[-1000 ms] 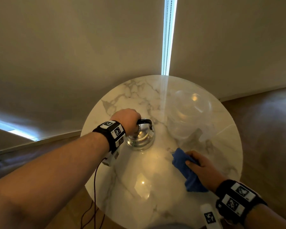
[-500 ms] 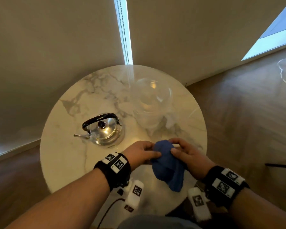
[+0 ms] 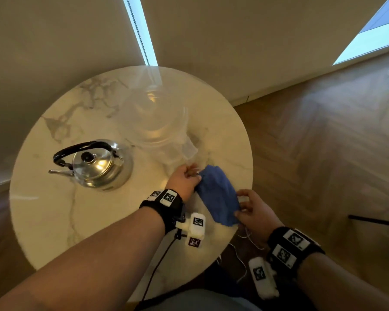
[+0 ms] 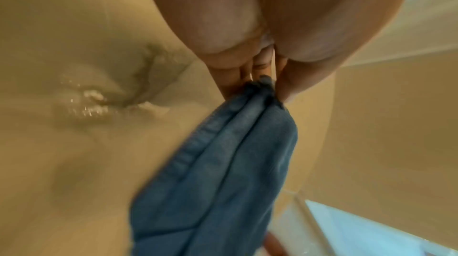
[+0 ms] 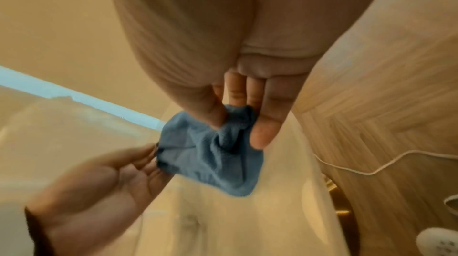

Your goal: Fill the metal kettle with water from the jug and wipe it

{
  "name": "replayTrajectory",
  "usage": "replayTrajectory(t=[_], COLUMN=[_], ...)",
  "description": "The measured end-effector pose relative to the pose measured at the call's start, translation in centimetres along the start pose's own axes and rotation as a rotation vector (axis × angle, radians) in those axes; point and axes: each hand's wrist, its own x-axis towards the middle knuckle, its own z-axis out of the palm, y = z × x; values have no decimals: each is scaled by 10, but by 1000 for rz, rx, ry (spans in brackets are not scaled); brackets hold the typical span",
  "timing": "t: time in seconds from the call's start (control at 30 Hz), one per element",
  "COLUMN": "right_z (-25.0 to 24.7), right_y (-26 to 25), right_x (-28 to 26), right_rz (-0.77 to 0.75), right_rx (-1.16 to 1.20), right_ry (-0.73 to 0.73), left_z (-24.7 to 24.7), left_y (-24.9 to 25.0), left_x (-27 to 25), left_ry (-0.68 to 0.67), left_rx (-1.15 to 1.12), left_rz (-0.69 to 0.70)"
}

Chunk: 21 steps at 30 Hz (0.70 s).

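A round marble table (image 3: 54, 221) with grey veining filled most of the head view, set on a herringbone wood floor (image 3: 323, 142) against a pale wall (image 3: 54, 52). A narrow bright strip with a bead chain (image 3: 139, 30) ran down the wall behind it.

Toward the far side of the table stood a clear plastic jug (image 3: 154, 124), hazy and hard to read; whether it held water could not be told. Left of the jug and apart from it stood the metal kettle (image 3: 99, 167), upright, its lid on with a dark knob, its black handle arched over the top and its thin spout pointing left. Neither hand touched the kettle.

Both forearms reached in from the near edge, each with a black wristband (image 3: 164, 203) carrying printed square markers and a white camera block below it.

Between the 2 hands a blue cloth (image 3: 216, 196) was stretched above the table's near right part. The left hand (image 3: 184, 180) pinched the cloth's far end between thumb and fingertips; the left wrist view showed that bunched edge clamped between the fingers (image 4: 230, 82). The right hand (image 3: 254, 212) pinched the near end at the table's edge; in the right wrist view its thumb (image 5: 208, 107) and fingers gathered a fold of the blue fabric.

A thin white cable (image 5: 371, 170) lay across the floor
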Motion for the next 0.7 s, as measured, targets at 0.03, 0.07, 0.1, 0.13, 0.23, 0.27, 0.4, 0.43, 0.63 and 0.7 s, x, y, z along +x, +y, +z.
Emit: replayTrajectory(t=[0.03,0.07,0.1,0.13,0.23,0.27,0.4,0.43,0.63,0.7], right_z=[-2,-4,-6,-8,-10,-9,4,8,8,7], right_y=[1,2,4,4,5,5,8,11,7,7], right_x=[4,8,11,12,12,13,15,15,5,-9], right_rz=[-33,-65,-93,-110,-223,-298,-475,-469,-413,-391], right_rx=[-119,-247,-345,-418,-642,-720,-922,-946,-972,-973], right_ry=[24,36,41,42,96,123,12,-25,-81,-58], left_z=[5,10,14,20,41,47,45,40,-26,-52], left_y=[-3,-7,-11,-15,-26,-29,-40,-46,-102,-126], left_x=[-1,-5,-14,-26,-52,-56,-68,-74,-146,-184], left_ry=[37,76,115,122,-49,-108,-155,-157,-206,-214], left_rx=[143,344,574,778,1169,1247,1255,1250,1121,1048], left_rz=[57,142,270,409,606,575,492,494,335,252])
